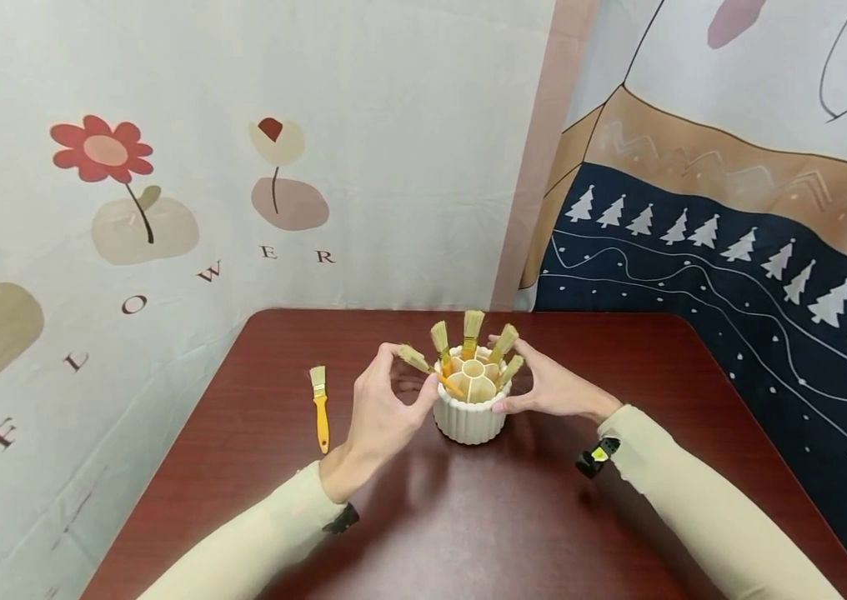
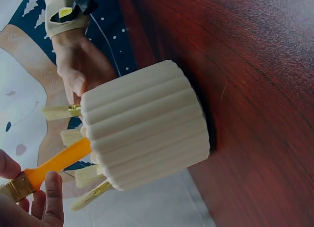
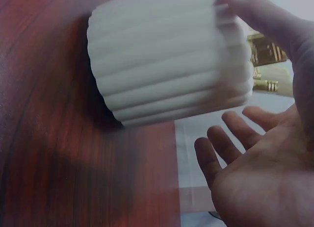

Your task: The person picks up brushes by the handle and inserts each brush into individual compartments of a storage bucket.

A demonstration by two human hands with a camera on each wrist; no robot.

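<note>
A white ribbed holder point(image 1: 471, 422) with petal-shaped compartments stands upright on the table. Between its thumb and fingers, my left hand point(image 1: 382, 412) pinches a flat paintbrush point(image 2: 63, 159) by its metal band and upper handle; the yellow handle slants into the holder's near left side. My right hand point(image 1: 560, 388) is at the holder's right, its thumb at the rim; in the right wrist view its other fingers point(image 3: 222, 143) spread loosely, apart from the wall. Several paintbrushes point(image 1: 473, 323) stand bristles up in the back and right compartments.
Left of the holder, another yellow-handled paintbrush point(image 1: 322, 417) lies on the dark red table point(image 1: 543, 517), bristles pointing away. Behind the table hangs a printed cloth backdrop point(image 1: 408, 167), with a second patterned one point(image 1: 754, 275) at the right.
</note>
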